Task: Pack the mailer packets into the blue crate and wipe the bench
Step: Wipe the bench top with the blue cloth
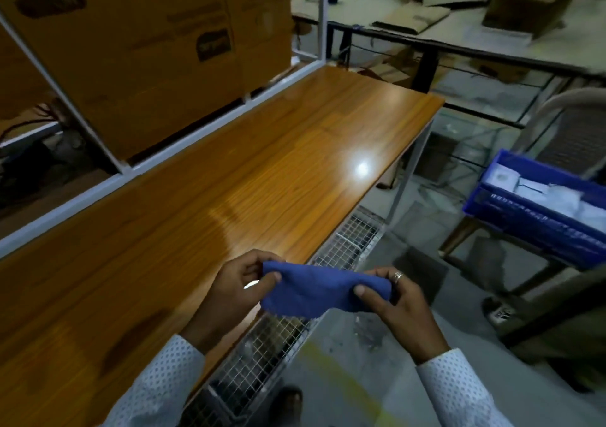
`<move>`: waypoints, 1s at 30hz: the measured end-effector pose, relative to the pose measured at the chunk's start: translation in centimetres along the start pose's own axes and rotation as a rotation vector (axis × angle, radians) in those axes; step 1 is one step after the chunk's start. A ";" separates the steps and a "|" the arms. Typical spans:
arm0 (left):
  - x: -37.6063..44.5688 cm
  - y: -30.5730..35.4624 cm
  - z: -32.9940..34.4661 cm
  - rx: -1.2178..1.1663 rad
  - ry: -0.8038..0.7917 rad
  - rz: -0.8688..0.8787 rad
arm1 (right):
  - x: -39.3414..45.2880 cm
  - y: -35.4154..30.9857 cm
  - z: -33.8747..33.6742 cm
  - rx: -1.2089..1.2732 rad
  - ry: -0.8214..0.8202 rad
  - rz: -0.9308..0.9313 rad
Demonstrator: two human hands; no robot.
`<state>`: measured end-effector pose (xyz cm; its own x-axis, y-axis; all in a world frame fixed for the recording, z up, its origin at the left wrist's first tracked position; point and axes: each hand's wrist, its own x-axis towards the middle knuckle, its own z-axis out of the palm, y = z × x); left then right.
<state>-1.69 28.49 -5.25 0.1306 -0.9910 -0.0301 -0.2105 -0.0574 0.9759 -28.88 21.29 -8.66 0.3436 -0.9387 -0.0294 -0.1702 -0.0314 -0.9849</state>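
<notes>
We see a long shiny wooden bench [262, 164] with orange-brown stripes, and a bright light spot glows on it. Behind it stand big brown cardboard boxes [141, 49] in a white metal frame [314, 16]. A wire mesh shelf [282, 328] hangs under the bench edge. Both hands hold a soft blue cloth [319, 290] in the air, just over the near edge of the bench. The left hand [239, 289] pinches one end with thumb and fingers. The right hand [393, 302] pinches the other end and wears a ring. On the right, a blue plastic crate [531, 216] sits on a chair, with white mailer packets [541, 190] inside.
</notes>
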 end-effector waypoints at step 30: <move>47.9 6.9 23.3 -0.193 -0.305 -0.091 | 30.5 4.5 -30.1 0.250 0.634 0.138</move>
<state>-19.43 -22.23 -5.04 -0.1602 -0.9751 -0.1531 -0.0205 -0.1517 0.9882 -47.00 -17.80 -8.83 -0.2844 -0.9503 -0.1268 0.0702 0.1112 -0.9913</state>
